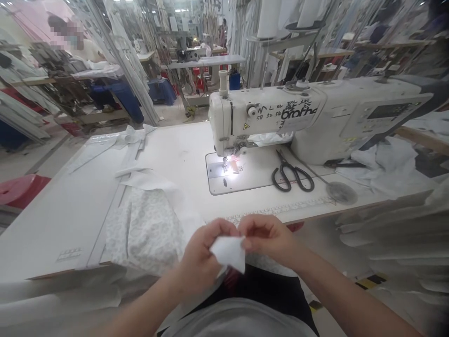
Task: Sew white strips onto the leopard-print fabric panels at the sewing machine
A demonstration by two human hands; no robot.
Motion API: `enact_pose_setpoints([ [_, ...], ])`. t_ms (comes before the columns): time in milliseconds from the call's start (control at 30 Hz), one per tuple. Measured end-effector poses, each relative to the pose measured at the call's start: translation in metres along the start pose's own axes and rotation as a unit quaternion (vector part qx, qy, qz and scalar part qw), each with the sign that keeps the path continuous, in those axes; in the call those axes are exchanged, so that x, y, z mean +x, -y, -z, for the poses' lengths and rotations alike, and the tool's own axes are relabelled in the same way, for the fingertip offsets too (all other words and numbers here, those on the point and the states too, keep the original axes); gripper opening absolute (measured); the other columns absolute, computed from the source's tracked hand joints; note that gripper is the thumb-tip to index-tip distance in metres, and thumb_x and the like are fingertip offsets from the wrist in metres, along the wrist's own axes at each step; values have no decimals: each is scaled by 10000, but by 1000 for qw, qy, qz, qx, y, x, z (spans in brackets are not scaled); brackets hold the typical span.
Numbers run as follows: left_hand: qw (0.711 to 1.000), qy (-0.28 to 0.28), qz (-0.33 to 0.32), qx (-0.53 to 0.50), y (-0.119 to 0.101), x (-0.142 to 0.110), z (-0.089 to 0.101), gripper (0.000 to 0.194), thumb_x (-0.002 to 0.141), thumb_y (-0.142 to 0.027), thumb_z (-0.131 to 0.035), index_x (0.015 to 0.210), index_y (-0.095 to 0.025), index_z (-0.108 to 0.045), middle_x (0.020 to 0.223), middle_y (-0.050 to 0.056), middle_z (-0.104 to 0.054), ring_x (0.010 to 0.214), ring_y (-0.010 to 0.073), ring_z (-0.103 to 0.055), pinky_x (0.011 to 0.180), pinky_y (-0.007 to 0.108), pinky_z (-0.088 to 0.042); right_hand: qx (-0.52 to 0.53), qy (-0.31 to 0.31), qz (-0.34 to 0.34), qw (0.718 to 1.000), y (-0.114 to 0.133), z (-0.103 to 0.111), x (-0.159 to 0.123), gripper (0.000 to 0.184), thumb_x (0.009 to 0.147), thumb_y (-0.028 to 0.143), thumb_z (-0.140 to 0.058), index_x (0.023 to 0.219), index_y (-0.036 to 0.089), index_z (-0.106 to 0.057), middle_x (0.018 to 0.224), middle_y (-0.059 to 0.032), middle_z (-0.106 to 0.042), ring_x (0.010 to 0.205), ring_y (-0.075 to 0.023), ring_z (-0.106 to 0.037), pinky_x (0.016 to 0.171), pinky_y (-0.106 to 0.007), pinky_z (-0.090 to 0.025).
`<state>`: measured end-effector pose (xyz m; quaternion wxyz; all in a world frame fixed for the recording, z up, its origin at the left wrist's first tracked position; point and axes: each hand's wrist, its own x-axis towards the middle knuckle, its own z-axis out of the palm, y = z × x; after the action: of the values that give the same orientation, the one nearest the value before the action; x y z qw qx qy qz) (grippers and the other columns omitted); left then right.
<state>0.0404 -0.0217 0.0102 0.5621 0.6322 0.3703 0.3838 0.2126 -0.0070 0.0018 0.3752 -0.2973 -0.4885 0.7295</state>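
Note:
A small white piece of fabric (229,252) is held between my two hands, just in front of the table's near edge. My left hand (205,252) closes round its left side. The fingers of my right hand (268,238) pinch its right upper corner. Behind my hands stands a white sewing machine (266,110), its lamp lighting the needle plate (219,185). To the left, patterned grey-and-white fabric (150,227) drapes over the table edge, with plain white fabric beside it. Black-handled scissors (293,173) lie on the machine bed, right of the needle.
A printed measuring strip (280,209) runs along the front of the white table (175,145). More white cloth (386,164) is heaped at the right. Scraps (128,135) lie at the back left. A red stool (23,189) stands at far left; a person sits at another machine behind.

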Motion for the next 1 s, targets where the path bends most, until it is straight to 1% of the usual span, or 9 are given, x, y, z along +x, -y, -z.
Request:
enact_pose_setpoints([
  [200, 964, 162, 76, -194, -9, -14, -16, 132, 803, -262, -573, 779, -133, -587, 670, 23, -511, 589, 85, -464, 544, 196, -391, 44, 100, -135, 985, -19, 2, -5, 381, 500, 216, -824, 716, 177, -513, 641, 49, -533, 581, -95, -458, 498, -186, -347],
  [333, 996, 13, 51, -74, -3, -5, -6, 42, 760, -179, -555, 775, -152, -585, 714, 21, -564, 637, 111, -501, 580, 215, -405, 106, -15, -68, 992, -42, -3, -4, 350, 654, 446, -743, 755, 172, -550, 663, 27, -531, 595, -105, -476, 577, -223, -384],
  [467, 982, -130, 16, 136, 5, 8, 9, 285, 661, -4, -503, 848, -189, -610, 742, -21, -606, 676, 107, -519, 610, 199, -390, 89, -73, 7, 993, -49, -21, -7, 307, 790, 477, -618, 839, 177, -575, 745, 5, -537, 693, -130, -489, 692, -256, -395],
  [567, 990, -113, 72, 42, 10, 8, 8, 213, 669, -28, -555, 796, -185, -624, 725, -25, -596, 675, 100, -520, 622, 196, -396, 9, -200, 42, 979, -45, -25, -6, 331, 880, 461, -483, 700, 183, -505, 626, 35, -451, 578, -109, -418, 575, -229, -367],
  [667, 968, 16, 159, -195, 15, -2, 1, 68, 729, -218, -641, 717, -160, -607, 667, -15, -538, 595, 91, -492, 561, 203, -390, -228, -269, 133, 926, -46, -18, 1, 405, 908, 402, -412, 564, 196, -358, 527, 56, -323, 492, -96, -326, 479, -223, -281],
  [733, 932, 77, 191, -297, 20, -12, -2, 259, 723, -360, -673, 638, -132, -585, 608, -13, -479, 529, 73, -440, 508, 198, -359, -344, -245, 173, 890, -51, -13, 4, 413, 904, 347, -399, 529, 201, -304, 495, 59, -297, 468, -96, -314, 467, -234, -255],
  [833, 910, 67, 220, -346, 26, -23, 1, 369, 701, -455, -686, 623, -109, -586, 585, -7, -466, 511, 62, -423, 491, 183, -346, -378, -213, 178, 883, -54, -8, -1, 334, 892, 281, -425, 571, 194, -398, 531, 46, -386, 499, -107, -384, 494, -238, -298],
  [933, 903, 31, 246, -352, 27, -27, 8, 329, 725, -438, -672, 722, -116, -604, 614, 3, -519, 544, 77, -479, 522, 180, -388, -391, -173, 219, 877, -41, -8, -15, 85, 875, 233, -477, 878, 190, -550, 775, -16, -537, 701, -150, -518, 625, -260, -420],
  [1000, 912, 33, 241, -330, 25, -27, 10, 300, 760, -433, -636, 803, -138, -602, 655, 5, -549, 574, 88, -508, 553, 189, -409, -411, -87, 269, 866, -28, -11, -23, 205, 858, 220, -519, 1061, 203, -540, 1024, -76, -542, 931, -196, -530, 779, -312, -453],
])
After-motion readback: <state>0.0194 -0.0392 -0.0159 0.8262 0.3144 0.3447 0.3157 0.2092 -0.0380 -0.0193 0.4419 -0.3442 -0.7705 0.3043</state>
